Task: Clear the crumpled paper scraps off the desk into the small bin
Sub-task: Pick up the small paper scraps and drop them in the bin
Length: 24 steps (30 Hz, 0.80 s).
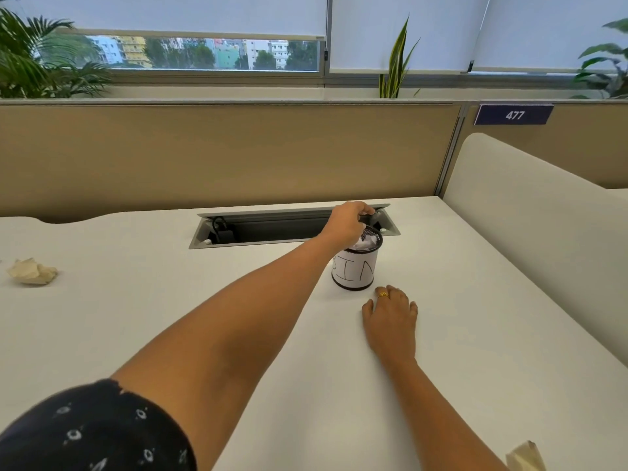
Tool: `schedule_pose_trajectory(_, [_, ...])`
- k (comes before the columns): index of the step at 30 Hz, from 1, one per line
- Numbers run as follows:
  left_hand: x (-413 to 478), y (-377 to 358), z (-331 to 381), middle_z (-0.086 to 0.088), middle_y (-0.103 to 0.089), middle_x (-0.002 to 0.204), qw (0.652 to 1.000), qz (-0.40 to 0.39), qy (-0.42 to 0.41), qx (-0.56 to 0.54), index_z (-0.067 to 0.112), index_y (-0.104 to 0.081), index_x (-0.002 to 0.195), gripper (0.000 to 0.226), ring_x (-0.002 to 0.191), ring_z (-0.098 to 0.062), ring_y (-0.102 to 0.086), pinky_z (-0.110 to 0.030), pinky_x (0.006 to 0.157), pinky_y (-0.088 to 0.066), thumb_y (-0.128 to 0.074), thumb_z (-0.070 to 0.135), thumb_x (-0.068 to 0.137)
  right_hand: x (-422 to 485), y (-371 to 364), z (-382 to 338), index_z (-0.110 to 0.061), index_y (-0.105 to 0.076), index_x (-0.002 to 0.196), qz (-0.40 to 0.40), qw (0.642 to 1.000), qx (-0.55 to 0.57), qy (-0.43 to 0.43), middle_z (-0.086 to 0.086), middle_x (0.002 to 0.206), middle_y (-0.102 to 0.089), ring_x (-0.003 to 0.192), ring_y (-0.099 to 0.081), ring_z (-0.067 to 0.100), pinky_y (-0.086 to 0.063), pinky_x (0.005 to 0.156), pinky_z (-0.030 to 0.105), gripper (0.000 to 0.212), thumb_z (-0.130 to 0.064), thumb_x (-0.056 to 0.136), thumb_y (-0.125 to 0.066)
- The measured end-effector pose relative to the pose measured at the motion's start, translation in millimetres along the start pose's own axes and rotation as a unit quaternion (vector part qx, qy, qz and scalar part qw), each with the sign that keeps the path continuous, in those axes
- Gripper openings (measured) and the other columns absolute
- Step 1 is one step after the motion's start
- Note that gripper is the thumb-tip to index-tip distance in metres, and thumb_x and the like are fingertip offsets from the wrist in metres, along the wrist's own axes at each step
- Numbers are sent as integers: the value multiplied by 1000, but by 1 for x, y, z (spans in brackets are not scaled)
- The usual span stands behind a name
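The small black mesh bin (355,270), wrapped in white paper lettered "BIN", stands on the white desk (170,300) right of centre. My left hand (348,222) reaches over its rim, fingers curled down onto a white crumpled paper scrap (366,243) in the bin's mouth; the fingertips are hidden. My right hand (390,321), wearing a gold ring, rests flat on the desk just in front of the bin. One crumpled cream scrap (32,271) lies at the far left of the desk. Another scrap (525,457) shows at the bottom right edge.
A recessed grey cable tray (272,229) with a black plug lies open just behind the bin. Beige partition panels (221,154) wall the desk's back, and a white curved divider (530,212) bounds its right side. Plants stand on the sill beyond.
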<state>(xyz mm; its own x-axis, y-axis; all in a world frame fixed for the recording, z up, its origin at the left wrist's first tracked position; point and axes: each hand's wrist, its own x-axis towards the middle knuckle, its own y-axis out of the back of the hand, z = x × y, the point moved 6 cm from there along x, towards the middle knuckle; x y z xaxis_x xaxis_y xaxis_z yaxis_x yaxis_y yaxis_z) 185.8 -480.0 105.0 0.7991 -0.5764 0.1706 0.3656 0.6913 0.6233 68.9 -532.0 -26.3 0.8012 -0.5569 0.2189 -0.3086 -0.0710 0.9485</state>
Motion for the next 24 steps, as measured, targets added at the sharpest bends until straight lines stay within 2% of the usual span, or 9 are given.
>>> schedule_pose_trajectory(3, [-6,3,0,-16,-56,128,1000,27,-11,3,2,-56,120,35,122,-28,-50,-35,104,-41,-45,-9,89,1,0,0,-9,-45,131,-2,1000,2,-1,8,139,-46,133,-37,23,-26,112,45,40,-24,95,-35])
schedule_pose_trajectory(7, [-21,14,-7,-16,-65,117,995,93,-24,2,2,-63,110,27,110,-25,-59,-27,94,-44,-45,-4,90,0,1,-1,-9,-45,130,-8,1000,9,0,8,139,-46,133,-36,24,-25,112,45,40,-24,95,-35])
schedule_pose_trajectory(12, [-61,24,-44,-13,-67,112,989,146,-10,7,5,-65,104,21,105,-22,-60,-23,89,-42,-50,3,90,-1,3,-1,-11,-44,130,-10,1000,9,-2,7,139,-45,134,-35,23,-24,113,44,39,-25,95,-34])
schedule_pose_trajectory(15, [-95,25,-87,-13,-65,115,989,134,49,28,6,-64,105,20,107,-23,-59,-29,95,-43,-50,6,91,-2,3,-3,-10,-45,130,-11,1000,13,0,8,138,-46,133,-36,24,-24,113,45,39,-24,95,-35])
schedule_pose_trajectory(18, [-127,33,-124,-10,-63,119,987,114,104,51,8,-64,107,21,111,-23,-56,-28,97,-40,-51,8,90,-3,5,-5,-6,-47,129,1,1000,20,4,11,136,-48,131,-38,26,-26,111,45,38,-22,95,-38])
schedule_pose_trajectory(24, [-197,51,-157,-6,-60,126,986,96,86,108,8,-65,109,24,121,-20,-52,-25,104,-34,-52,9,89,-26,7,-25,0,-55,119,17,996,61,56,15,125,-58,121,-48,30,-36,104,38,34,-20,95,-43])
